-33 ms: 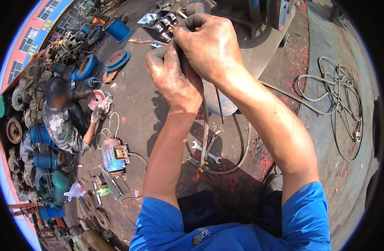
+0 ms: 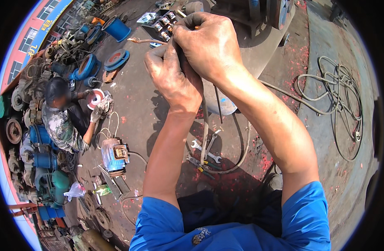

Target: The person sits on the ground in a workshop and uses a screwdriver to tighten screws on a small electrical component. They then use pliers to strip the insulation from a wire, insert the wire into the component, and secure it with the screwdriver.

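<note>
Both of my hands meet in front of me, close to an open terminal box [image 2: 161,26] with several metal terminals. My left hand [image 2: 174,79] is closed, its fingers pinching a brownish wire [image 2: 148,41] whose frayed bare end sticks out to the left. Pressed over the same wire, the curled fingers of my right hand [image 2: 211,47] are closed too. A bit of orange shows by its knuckles; what it belongs to is hidden. A grey cable [image 2: 206,125] hangs below my hands and loops on the ground. A thin dark rod or lead [image 2: 219,104] hangs beside it.
Wrenches [image 2: 211,144] and pliers [image 2: 196,162] lie on the ground between my forearms. A blue motor [image 2: 112,155] stands at left, near a crouching person [image 2: 64,119] holding a disc [image 2: 95,99]. Motor parts are piled far left; coiled cable [image 2: 340,90] lies right.
</note>
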Motion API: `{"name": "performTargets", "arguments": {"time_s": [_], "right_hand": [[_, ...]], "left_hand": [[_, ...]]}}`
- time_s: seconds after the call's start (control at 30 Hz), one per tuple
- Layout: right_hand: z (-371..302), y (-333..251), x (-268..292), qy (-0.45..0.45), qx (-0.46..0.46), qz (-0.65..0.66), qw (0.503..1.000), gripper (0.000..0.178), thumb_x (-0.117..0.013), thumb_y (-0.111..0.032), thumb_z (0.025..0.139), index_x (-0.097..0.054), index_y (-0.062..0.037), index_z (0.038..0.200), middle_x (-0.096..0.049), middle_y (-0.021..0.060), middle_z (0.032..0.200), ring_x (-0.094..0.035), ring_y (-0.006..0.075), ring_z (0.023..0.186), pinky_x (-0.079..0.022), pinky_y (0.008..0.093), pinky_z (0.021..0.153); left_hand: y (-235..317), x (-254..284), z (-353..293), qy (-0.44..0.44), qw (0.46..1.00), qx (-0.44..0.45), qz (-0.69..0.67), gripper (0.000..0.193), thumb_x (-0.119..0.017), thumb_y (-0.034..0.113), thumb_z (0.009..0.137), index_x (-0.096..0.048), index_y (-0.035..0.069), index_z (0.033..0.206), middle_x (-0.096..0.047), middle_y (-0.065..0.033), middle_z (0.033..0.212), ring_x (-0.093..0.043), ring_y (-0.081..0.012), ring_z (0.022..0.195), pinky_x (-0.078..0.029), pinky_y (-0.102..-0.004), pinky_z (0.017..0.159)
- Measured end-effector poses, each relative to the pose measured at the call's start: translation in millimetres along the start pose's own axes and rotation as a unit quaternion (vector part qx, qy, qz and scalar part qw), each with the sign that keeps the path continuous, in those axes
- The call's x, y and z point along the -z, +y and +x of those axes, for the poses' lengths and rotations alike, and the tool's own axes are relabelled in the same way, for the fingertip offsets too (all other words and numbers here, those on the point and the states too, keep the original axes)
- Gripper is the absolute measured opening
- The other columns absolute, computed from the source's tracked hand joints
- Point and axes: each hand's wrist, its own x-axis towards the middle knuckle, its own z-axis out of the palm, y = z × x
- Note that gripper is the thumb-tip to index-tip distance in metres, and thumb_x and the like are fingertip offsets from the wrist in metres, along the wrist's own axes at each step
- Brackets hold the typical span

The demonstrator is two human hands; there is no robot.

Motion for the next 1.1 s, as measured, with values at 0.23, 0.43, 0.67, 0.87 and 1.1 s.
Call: {"name": "performTargets", "arguments": {"time_s": [0.23,0.43,0.67,0.87,1.1], "right_hand": [[5,2,4,-0.033,0.044,-0.025,0.998,0.023,-0.072,-0.017,0.085,-0.076,0.005,0.09,-0.071,0.0131,0.069,-0.064,0.0114,0.061,-0.054,0.0313,0.059],[0,-14,11,-0.06,0.039,-0.103,0.992,0.025,-0.067,-0.019,0.087,-0.074,0.003,0.095,-0.071,0.0181,0.08,-0.067,0.0252,0.074,-0.055,0.0383,0.069],[1,-4,1,-0.007,-0.003,-0.027,1.0,0.022,-0.072,-0.015,0.085,-0.076,0.0041,0.094,-0.071,0.0121,0.069,-0.063,0.0105,0.061,-0.054,0.0311,0.059],[0,5,-7,0.006,0.038,-0.009,0.999,0.021,-0.073,-0.016,0.083,-0.076,0.0032,0.092,-0.072,0.0131,0.07,-0.066,0.0125,0.062,-0.055,0.0317,0.059],[-14,-4,11,-0.03,0.131,-0.165,0.977,0.023,-0.062,-0.021,0.094,-0.071,-0.0005,0.1,-0.072,0.0222,0.096,-0.07,0.0389,0.094,-0.055,0.0455,0.084]], "left_hand": [[0,2,2,-0.009,0.995,0.073,-0.074,0.017,-0.064,0.005,0.101,-0.048,0.002,0.106,-0.051,-0.0055,0.102,-0.053,-0.0118,0.094,-0.052,-0.0308,0.082],[11,1,-2,0.04,0.947,0.167,-0.271,0.021,-0.069,-0.005,0.092,-0.062,-0.003,0.112,-0.049,-0.0067,0.103,-0.054,-0.0162,0.093,-0.049,-0.032,0.083],[7,1,0,-0.007,1.0,-0.008,-0.002,0.027,-0.07,-0.012,0.089,-0.072,-0.005,0.115,-0.046,-0.0066,0.105,-0.053,-0.0179,0.095,-0.049,-0.0291,0.084],[4,4,-1,-0.022,1.0,0.012,-0.004,0.008,-0.058,0.004,0.104,-0.051,0.001,0.106,-0.045,-0.0021,0.104,-0.052,-0.0093,0.094,-0.05,-0.0263,0.086],[-3,5,-3,-0.003,0.93,0.203,-0.305,0.015,-0.057,0.009,0.106,-0.043,0.006,0.103,-0.047,-0.0015,0.099,-0.051,-0.0081,0.092,-0.05,-0.0285,0.089]]}}
